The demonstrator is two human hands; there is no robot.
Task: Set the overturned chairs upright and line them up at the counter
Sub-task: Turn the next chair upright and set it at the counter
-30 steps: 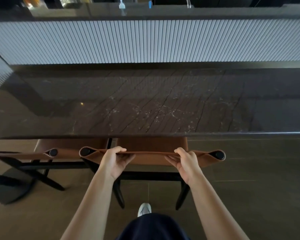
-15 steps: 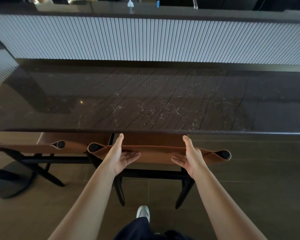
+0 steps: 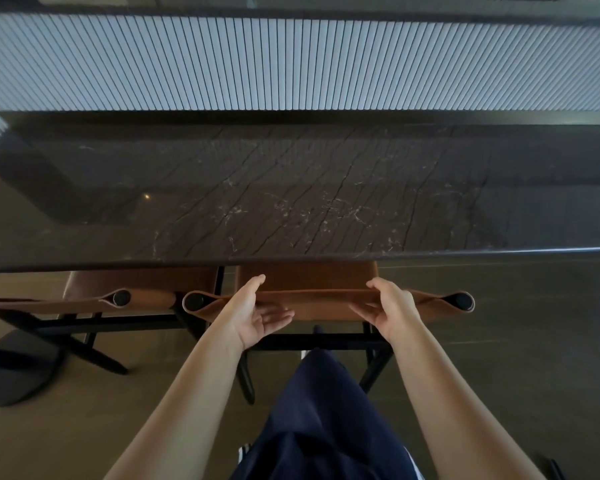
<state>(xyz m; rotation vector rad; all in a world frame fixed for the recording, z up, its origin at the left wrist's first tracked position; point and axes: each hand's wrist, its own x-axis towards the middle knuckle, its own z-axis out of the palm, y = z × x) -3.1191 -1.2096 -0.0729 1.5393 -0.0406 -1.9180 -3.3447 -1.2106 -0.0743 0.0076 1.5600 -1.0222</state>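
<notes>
A brown leather chair [image 3: 321, 306] with black legs stands upright, its seat tucked under the dark stone counter [image 3: 291, 206]. My left hand [image 3: 257, 311] is open, palm turned inward, just in front of the chair's backrest top. My right hand [image 3: 387, 308] is open too, fingers spread, resting lightly at the backrest's top edge. A second matching chair [image 3: 132, 299] stands upright right beside it on the left, also pushed under the counter.
A ribbed grey-white panel [image 3: 291, 64] rises behind the counter. A dark round base [image 3: 14, 372] sits on the tiled floor at the left. My leg in dark trousers [image 3: 326, 424] is close behind the chair. Bare floor [image 3: 516, 341] lies to the right.
Both hands let go of the chair's backrest and opened. My leg has stepped forward behind the chair.
</notes>
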